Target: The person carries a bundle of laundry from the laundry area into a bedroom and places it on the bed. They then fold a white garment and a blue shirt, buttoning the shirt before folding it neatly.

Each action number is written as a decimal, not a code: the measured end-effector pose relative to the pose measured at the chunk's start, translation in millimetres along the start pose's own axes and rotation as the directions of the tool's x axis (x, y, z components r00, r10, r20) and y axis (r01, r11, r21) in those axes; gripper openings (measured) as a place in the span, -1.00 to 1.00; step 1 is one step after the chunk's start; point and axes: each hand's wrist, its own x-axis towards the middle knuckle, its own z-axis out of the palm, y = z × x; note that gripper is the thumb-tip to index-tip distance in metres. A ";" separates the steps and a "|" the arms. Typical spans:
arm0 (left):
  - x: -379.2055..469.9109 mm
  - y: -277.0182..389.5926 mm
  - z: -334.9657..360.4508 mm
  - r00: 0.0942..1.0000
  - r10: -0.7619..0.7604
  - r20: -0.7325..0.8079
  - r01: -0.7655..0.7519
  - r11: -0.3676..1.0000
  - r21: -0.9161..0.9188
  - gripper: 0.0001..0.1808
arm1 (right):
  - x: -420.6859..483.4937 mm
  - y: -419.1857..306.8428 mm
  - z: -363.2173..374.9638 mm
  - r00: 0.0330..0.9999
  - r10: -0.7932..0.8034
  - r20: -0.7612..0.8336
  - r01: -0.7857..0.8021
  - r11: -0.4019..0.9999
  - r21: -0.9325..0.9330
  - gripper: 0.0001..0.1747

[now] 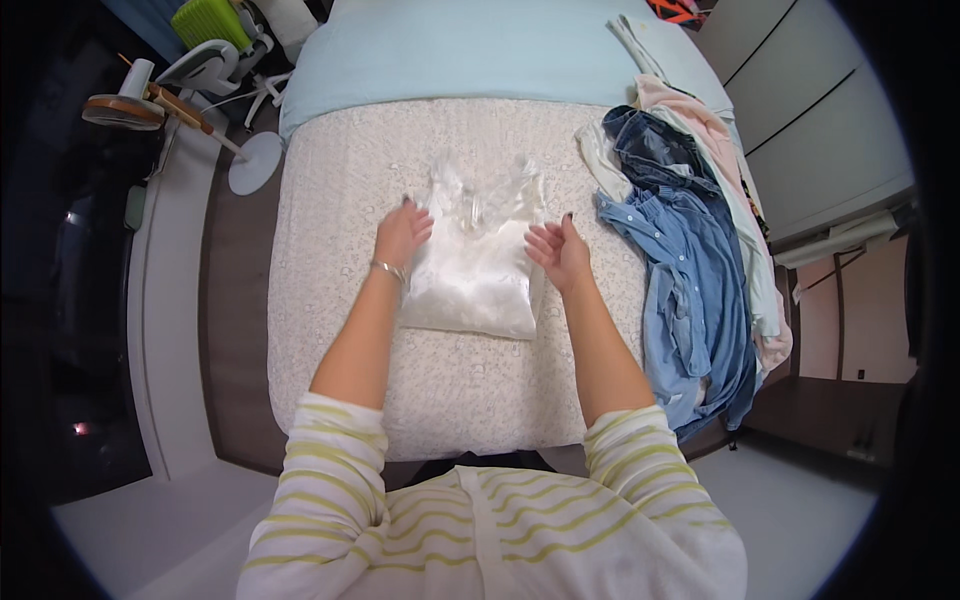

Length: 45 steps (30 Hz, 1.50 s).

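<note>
A shiny white satin garment (476,277) lies folded into a rough rectangle on the patterned bed sheet (330,360). Its upper end forms two narrow, translucent strips with a dip between them. My left hand (405,229) is at the garment's upper left edge, fingers apart and pointing inward. Opposite it, at the right edge, my right hand (555,247) is held with the palm turned inward and the fingers spread. Neither hand grips anything; whether the fingertips touch the fabric I cannot tell.
Denim garments (690,270) and pale clothes (761,300) are heaped along the bed's right side. A light blue blanket (465,52) covers the far end. Left of the bed stand a fan (124,111) and an office chair (214,67); cabinets (810,90) are at the right.
</note>
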 end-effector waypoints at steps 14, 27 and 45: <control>-28.2 -127.6 24.3 0.859 0.244 0.450 -0.402 -0.223 0.888 -0.37 | -38.9 83.7 -14.9 0.705 -0.288 0.648 0.515 -0.420 -0.747 -0.43; -23.1 -122.4 -48.0 0.966 0.183 -0.186 0.043 0.592 0.805 -0.27 | -46.4 101.4 -90.2 0.908 -0.329 -0.261 0.002 0.623 -0.782 -0.31; -178.6 -141.6 -287.9 0.923 -0.218 -0.317 0.303 0.919 0.253 -0.49 | -147.9 264.0 -47.3 0.988 0.098 0.123 0.053 0.530 -0.847 -0.29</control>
